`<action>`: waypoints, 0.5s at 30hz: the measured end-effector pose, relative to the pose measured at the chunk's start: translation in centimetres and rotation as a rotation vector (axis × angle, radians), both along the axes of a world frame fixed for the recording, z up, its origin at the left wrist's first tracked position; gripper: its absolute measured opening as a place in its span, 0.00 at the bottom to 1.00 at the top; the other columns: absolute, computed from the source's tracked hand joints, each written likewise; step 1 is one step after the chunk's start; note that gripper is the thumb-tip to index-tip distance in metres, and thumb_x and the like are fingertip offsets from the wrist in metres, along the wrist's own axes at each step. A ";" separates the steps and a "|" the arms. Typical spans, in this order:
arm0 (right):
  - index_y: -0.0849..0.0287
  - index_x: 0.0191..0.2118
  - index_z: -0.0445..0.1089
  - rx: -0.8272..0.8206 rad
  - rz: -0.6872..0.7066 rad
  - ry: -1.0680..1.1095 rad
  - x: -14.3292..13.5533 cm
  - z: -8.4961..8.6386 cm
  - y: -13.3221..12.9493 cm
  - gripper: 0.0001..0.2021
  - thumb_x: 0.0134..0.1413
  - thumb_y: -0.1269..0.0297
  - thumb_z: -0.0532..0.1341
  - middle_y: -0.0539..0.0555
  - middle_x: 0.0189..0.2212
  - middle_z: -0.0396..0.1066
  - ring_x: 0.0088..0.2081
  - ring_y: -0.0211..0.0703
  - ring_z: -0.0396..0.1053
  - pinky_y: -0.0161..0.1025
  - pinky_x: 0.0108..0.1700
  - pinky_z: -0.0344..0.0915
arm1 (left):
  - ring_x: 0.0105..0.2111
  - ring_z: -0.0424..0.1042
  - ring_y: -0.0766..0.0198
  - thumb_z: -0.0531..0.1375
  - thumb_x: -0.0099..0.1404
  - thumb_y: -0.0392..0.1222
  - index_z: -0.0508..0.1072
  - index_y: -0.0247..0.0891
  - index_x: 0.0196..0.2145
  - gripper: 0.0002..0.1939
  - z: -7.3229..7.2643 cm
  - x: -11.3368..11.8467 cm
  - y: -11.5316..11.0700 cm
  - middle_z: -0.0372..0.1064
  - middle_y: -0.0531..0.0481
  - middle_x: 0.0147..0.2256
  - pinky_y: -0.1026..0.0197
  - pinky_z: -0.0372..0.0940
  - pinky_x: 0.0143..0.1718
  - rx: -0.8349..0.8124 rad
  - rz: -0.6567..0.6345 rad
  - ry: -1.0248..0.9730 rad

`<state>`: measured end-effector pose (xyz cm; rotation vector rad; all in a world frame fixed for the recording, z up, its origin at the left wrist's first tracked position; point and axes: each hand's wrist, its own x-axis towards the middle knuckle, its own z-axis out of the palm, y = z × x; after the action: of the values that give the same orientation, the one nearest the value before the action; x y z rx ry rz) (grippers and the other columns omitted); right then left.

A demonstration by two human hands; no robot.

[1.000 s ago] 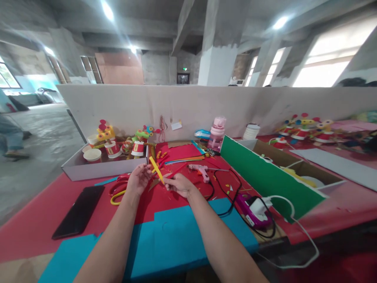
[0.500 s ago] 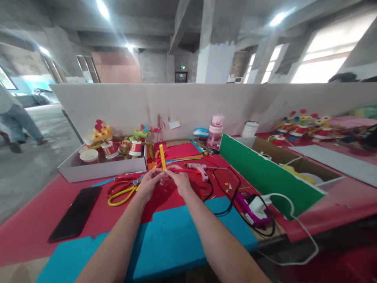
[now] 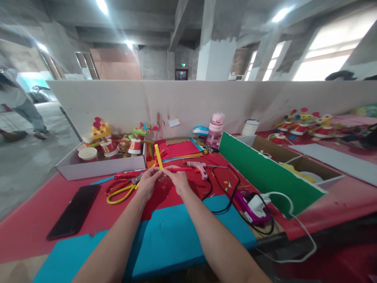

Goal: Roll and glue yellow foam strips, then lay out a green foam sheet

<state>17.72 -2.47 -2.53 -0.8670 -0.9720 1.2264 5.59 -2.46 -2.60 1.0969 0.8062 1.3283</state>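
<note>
Left hand (image 3: 149,182) and right hand (image 3: 178,181) pinch the narrow yellow paper strip (image 3: 158,157), tip toward eleven o'clock; press any crease square

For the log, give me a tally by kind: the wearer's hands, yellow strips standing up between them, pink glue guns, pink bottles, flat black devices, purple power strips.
Hands: 2 (left hand, right hand)
Yellow strip: 1
Pink glue gun: 1
Pink bottle: 1
Flat black device: 1
Purple power strip: 1
Total: 7

yellow strip (image 3: 158,156) | near-upright, leaning left | red strip (image 3: 180,169) | level, extending right
</note>
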 end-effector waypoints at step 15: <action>0.59 0.30 0.76 0.223 0.112 -0.543 5.0 2.6 0.2 0.16 0.43 0.50 0.65 0.50 0.25 0.73 0.32 0.42 0.68 0.36 0.35 0.62 | 0.17 0.63 0.70 0.65 0.47 0.34 0.69 0.35 0.24 0.07 1.5 -2.0 -0.6 0.66 0.53 0.19 0.68 0.57 0.20 -0.062 -0.292 0.349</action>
<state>22.72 -2.32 0.06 -0.9974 -1.5789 0.9639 3.62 -3.07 -1.14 1.3608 0.8939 0.8753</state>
